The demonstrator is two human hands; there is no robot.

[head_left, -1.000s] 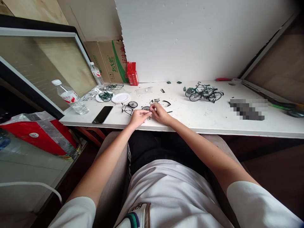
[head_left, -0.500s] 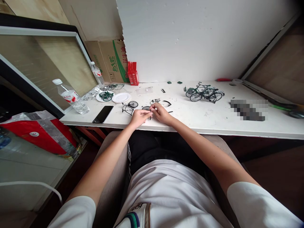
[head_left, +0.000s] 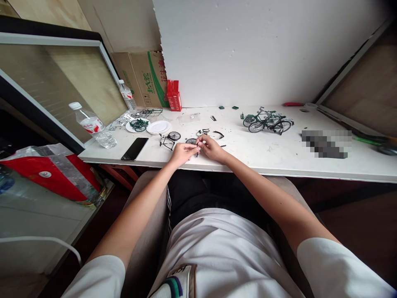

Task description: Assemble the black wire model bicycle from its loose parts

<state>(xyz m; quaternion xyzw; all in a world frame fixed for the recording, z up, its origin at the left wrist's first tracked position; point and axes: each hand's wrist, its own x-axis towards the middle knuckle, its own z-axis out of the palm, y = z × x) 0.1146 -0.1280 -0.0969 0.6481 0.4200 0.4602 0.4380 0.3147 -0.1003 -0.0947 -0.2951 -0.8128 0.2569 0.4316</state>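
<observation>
Both hands meet at the near edge of the white worktop [head_left: 266, 155], just in front of the person's lap. The left hand [head_left: 181, 152] and the right hand [head_left: 211, 148] have their fingertips pinched together on a small dark part [head_left: 197, 150], a thin piece that pokes out below where thumbs and forefingers meet; it is too small to tell its shape. The part sits between the two sets of fingers, the left hand closing on it from 9 o'clock and the right from 3 o'clock, both hands grasping it, the other fingers curled in.

Just beyond the fingertips, at 11 o'clock from the part, a small loose wheel [head_left: 191, 141] lies flat on the worktop. Farther toward 10 o'clock stands a half-built miniature bicycle frame [head_left: 169, 140] with one wheel on. At 12 o'clock lie a curved black piece and handlebar parts [head_left: 210, 133]. A black phone [head_left: 134, 149] lies at 9 o'clock, with white plates [head_left: 158, 127] behind it and a water bottle [head_left: 93, 126] at the left corner. Well apart at 2 o'clock, finished green model bicycles [head_left: 266, 121] stand together.
</observation>
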